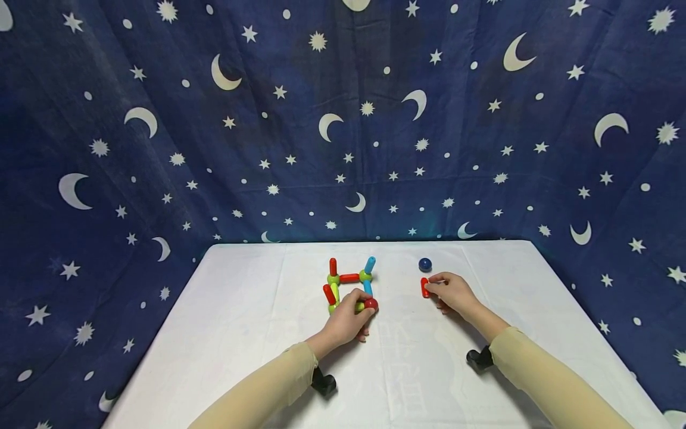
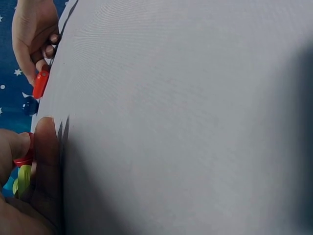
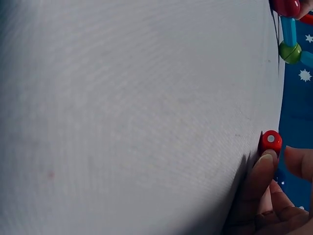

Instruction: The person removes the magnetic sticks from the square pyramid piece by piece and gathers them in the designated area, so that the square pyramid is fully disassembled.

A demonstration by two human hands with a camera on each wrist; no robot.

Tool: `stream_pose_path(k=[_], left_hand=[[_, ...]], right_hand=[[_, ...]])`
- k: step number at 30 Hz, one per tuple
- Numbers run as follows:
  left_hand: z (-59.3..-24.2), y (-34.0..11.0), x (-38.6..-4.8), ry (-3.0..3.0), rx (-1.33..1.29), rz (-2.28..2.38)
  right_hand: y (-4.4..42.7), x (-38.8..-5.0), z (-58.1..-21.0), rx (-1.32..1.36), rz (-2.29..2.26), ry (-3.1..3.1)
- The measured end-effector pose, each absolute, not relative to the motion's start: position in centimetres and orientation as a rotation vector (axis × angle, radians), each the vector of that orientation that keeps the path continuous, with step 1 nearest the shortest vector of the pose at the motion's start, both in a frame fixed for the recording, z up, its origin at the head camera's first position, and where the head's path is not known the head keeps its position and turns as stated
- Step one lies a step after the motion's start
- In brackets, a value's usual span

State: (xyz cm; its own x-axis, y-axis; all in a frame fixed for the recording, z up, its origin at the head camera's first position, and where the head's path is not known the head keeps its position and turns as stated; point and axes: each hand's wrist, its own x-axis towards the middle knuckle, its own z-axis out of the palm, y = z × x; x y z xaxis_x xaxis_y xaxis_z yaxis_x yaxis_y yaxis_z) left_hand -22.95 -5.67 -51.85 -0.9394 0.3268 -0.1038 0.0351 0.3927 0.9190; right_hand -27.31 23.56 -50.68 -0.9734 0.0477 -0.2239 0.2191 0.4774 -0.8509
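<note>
My left hand (image 1: pixel 347 316) holds the near right corner of a frame of toy rods and balls, its fingers around the red ball (image 1: pixel 371 304) and a yellow-green rod (image 2: pixel 24 176). That frame has green balls (image 1: pixel 365 276) at other corners, a red rod (image 1: pixel 349 278) along the far side and a blue rod (image 1: pixel 367 288) on the right. Two red rods and a blue rod (image 1: pixel 370 264) point upward from it. To the right, my right hand (image 1: pixel 454 293) pinches a loose red rod (image 1: pixel 424 288) at the table surface; a pale dot marks its end in the right wrist view.
A dark blue ball (image 1: pixel 425 264) lies just beyond the loose red rod. Everything rests on a white-covered table (image 1: pixel 257 333). Behind and beside it hangs a dark blue cloth (image 1: pixel 300 167) with moons and stars.
</note>
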Motion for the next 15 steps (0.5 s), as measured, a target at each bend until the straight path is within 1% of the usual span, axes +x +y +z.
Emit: stream_pose_path(k=[8,15], left_hand=[[-51.6,-6.0,-22.8,2.38,0.343,1.528],[-51.7,-6.6,-22.7,2.401,0.402,1.507]], right_hand=[[23.5,-27.5,-50.2,0.292,-1.484,2.646],[21.8,-27.2,-49.6,0.0,-1.698,2.544]])
